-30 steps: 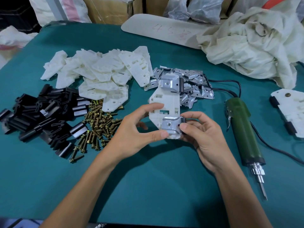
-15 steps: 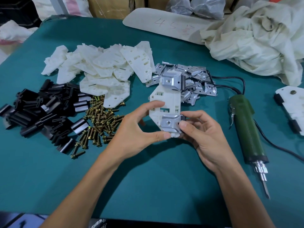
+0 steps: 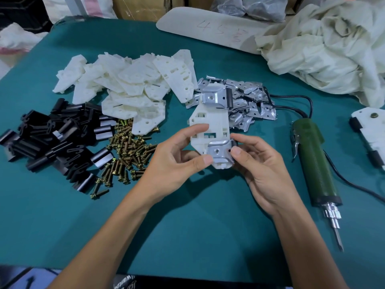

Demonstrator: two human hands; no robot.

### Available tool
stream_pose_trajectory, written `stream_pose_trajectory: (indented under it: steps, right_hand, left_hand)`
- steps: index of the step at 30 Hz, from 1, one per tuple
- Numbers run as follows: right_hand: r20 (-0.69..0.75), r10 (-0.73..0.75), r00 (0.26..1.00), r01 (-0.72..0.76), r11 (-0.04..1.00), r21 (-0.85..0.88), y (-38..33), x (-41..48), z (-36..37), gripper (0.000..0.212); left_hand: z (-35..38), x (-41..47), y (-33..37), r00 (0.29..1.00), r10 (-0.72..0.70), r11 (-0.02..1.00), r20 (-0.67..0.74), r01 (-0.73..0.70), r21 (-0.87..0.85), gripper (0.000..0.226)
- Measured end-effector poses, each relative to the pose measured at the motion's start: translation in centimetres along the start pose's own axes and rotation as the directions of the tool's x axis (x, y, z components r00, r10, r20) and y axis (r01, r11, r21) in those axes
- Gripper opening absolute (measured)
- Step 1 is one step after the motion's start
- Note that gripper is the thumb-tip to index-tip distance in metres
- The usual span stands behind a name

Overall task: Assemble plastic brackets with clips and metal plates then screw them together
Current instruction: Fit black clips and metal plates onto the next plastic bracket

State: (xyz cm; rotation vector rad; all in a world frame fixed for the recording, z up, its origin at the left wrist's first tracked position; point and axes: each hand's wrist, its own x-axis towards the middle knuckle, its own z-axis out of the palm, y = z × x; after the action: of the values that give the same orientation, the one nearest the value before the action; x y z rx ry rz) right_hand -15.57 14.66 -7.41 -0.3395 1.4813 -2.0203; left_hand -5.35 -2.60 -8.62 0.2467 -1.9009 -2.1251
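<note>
Over the teal worktop, your left hand and right hand pinch the white bracket, fingers curled on its near metal plate.

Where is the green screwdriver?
In the head view, the green screwdriver lies on the teal table to the right of the right hand, its cord running toward the metal plates.

Matt white plastic bracket carries shiny metal plates.

Left hand and right hand holding white bracket with metal plates, green screwdriver beside
</note>
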Motion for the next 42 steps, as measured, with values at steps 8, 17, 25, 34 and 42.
stream_pose_trajectory:
  steps: [8,17,25,34,42]
  right_hand:
    - [-0.039,0.009,0.999,-0.011,0.999,-0.033,0.4,-0.1,0.2,0.023]
    - [-0.012,-0.01,1.0,0.01,1.0,-0.021,0.4,0.0,0.3,0.037]
    - [0.055,-0.111,0.992,0.118,0.982,-0.148,0.2,-0.5,0.0,0.047]
    - [0.029,-0.123,0.992,0.126,0.977,-0.17,0.4,-0.5,0.1,0.046]
    - [0.059,-0.057,0.997,0.068,0.975,-0.21,0.5,-0.6,-0.3,0.05]
  left_hand:
    - [0.2,-0.2,-0.3,0.999,-0.02,0.999,-0.03,0.018,-0.044,0.055]
    - [-0.1,0.2,-0.1,0.992,-0.105,0.986,-0.071,0.094,-0.137,0.041]
    - [-0.6,0.2,-0.4,0.978,-0.205,0.933,-0.038,0.184,-0.31,0.037]
    - [-0.6,0.2,-0.3,0.975,-0.218,0.927,-0.052,0.19,-0.323,0.039]
    - [-0.9,0.1,0.1,0.983,-0.183,0.961,-0.013,0.176,-0.213,0.045]
